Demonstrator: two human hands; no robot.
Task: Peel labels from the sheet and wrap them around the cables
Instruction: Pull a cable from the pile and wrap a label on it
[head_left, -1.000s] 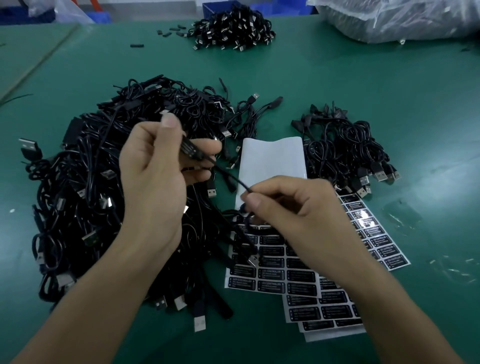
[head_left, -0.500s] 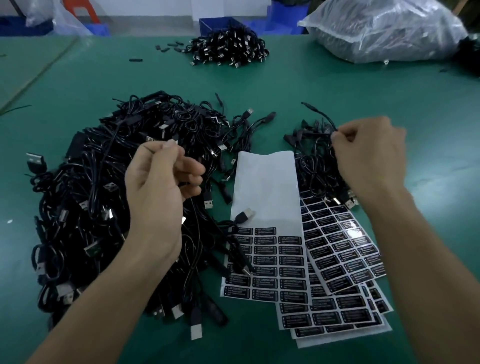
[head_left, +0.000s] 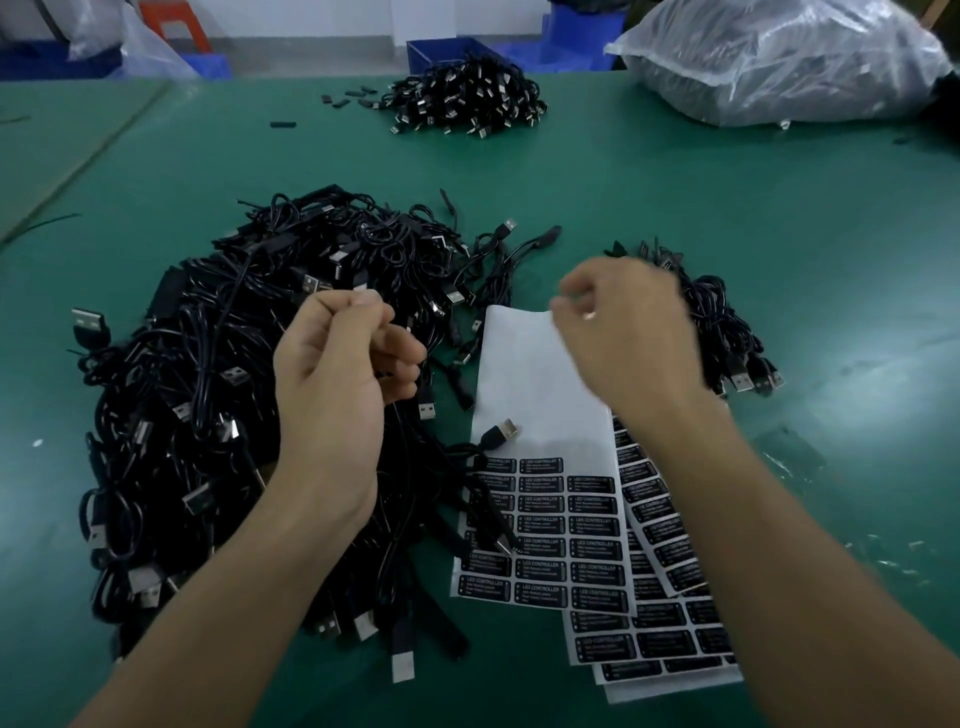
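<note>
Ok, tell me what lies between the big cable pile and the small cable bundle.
Head view: the label sheet, its top peeled white, with the right hand over it.

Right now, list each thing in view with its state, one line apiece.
Label sheet: upper part peeled bare, lower rows full.
Left hand: curled, pinching a thin cable.
Right hand: blurred above the sheet, grip unclear.
Big cable pile: tangled, left of the sheet.
Small cable pile: heaped right of the sheet.

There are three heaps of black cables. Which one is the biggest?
The heap on the left, under the left hand. It spreads far wider than the small heap beside the label sheets or the far heap.
</note>
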